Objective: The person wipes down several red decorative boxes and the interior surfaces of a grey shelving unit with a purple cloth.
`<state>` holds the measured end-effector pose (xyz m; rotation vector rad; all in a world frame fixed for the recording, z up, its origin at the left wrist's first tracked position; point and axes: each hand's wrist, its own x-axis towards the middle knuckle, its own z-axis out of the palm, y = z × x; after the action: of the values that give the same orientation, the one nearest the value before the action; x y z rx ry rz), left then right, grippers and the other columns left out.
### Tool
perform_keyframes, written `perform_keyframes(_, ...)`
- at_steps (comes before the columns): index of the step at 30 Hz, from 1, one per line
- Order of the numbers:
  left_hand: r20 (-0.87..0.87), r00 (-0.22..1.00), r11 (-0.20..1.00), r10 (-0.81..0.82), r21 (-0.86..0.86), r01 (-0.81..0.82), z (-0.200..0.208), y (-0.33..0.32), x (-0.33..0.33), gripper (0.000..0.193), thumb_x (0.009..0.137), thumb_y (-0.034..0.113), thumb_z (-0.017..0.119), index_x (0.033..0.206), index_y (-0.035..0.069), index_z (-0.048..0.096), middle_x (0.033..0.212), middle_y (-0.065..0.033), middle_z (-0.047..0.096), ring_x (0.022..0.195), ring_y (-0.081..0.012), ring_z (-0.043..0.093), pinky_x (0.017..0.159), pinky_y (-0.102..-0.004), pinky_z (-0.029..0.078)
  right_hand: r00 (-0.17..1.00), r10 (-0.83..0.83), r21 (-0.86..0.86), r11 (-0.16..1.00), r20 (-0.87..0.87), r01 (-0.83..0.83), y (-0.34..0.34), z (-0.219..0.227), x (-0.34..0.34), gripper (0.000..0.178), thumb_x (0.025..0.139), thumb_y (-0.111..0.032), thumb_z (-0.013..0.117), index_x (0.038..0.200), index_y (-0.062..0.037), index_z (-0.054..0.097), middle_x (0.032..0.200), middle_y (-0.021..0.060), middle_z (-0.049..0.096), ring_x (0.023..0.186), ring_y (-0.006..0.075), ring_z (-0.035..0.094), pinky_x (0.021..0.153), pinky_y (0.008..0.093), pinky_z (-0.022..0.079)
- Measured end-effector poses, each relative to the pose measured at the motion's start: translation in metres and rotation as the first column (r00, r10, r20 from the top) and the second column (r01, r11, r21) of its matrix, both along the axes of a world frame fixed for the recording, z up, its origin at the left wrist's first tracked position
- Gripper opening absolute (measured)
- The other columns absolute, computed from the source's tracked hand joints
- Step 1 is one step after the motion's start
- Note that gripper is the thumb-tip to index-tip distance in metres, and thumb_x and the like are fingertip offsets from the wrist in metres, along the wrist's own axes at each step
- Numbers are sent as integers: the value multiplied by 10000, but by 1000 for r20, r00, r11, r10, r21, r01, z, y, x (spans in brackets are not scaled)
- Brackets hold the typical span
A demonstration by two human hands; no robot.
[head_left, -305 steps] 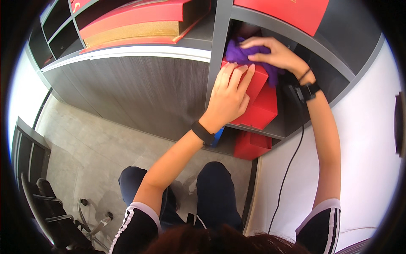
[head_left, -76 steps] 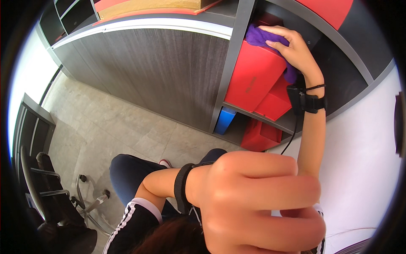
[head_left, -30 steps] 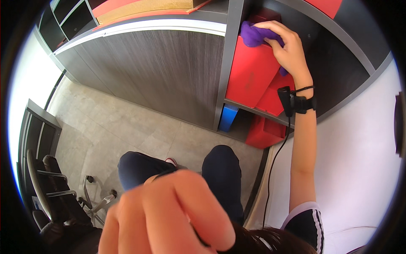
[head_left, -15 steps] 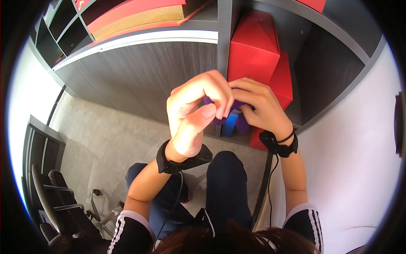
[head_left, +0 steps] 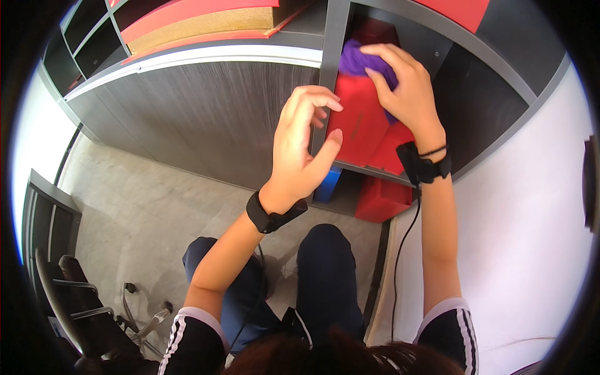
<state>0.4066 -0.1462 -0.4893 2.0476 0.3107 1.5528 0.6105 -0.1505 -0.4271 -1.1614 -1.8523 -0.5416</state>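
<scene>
A crumpled purple cloth (head_left: 365, 61) is gripped in my right hand (head_left: 406, 84), on top of the upright red box (head_left: 356, 115) in the shelf compartment. Part of the cloth hangs down behind my fingers. My left hand (head_left: 300, 140) holds nothing; its thumb and fingers are spread apart, in front of the compartment's left post and just left of the red box. Each wrist carries a black strapped-on device with a cable.
Below the compartment stand another red box (head_left: 384, 199) and a blue item (head_left: 327, 185). Left of it runs a dark wood-grain cabinet front (head_left: 206, 119). A red-and-gold box (head_left: 203, 31) lies on the shelf above. An office chair (head_left: 87, 300) is at lower left, a white wall (head_left: 506, 250) at right.
My right hand has moved up and away with the purple cloth to the red box. My left hand has let go of the cloth and opened.
</scene>
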Motion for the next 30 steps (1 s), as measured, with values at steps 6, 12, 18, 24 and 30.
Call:
perform_keyframes(6, -48, 992, 989, 114, 103, -109, -3, 9, 8, 465, 734, 20, 580, 1195, 44, 527, 1314, -147, 486, 1168, -301, 464, 963, -378, 378, 861, 411, -147, 872, -299, -467, -18, -5, 21, 385, 649, 166, 574, 984, 10, 680, 987, 102, 695, 947, 206, 657, 891, 303, 495)
perform_keyframes(12, -148, 980, 971, 135, 219, -100, -4, 12, 18, 587, 715, 15, 582, 1293, 17, 483, 1430, -147, 414, 1186, -344, 446, 1027, -408, 365, 804, 46, -114, 984, -593, -140, 17, 13, 53, 329, 820, -88, 716, 1121, 22, 642, 1080, 104, 669, 1003, 171, 616, 889, 278, 468)
perform_keyframes(18, -165, 938, 922, 306, 298, -248, -5, 21, 37, 708, 691, 7, 597, 1377, -12, 421, 1471, -125, 378, 1083, -331, 482, 969, -395, 427, 949, -283, -217, 944, -141, 250, 123, 28, 133, 520, 871, -289, 686, 1296, -20, 554, 1281, 174, 594, 1223, 282, 524, 1043, 347, 373)
perform_keyframes(24, -258, 910, 919, 326, 312, -241, -7, 28, 34, 775, 657, 30, 624, 1403, 28, 418, 1466, -87, 404, 916, -292, 471, 898, -365, 461, 999, -32, -504, 863, 11, 33, 127, 26, 123, 369, 917, -215, 606, 1272, -117, 587, 1286, 108, 597, 1230, 266, 523, 1070, 344, 358)
perform_keyframes(30, -220, 939, 941, 264, 272, -201, -3, 33, 31, 753, 644, 37, 617, 1379, 53, 451, 1434, -70, 451, 826, -278, 440, 816, -328, 449, 869, 155, -465, 793, -471, -393, 72, 8, 109, 308, 894, -97, 629, 1198, -49, 631, 1215, 52, 617, 1158, 156, 535, 1040, 284, 370)
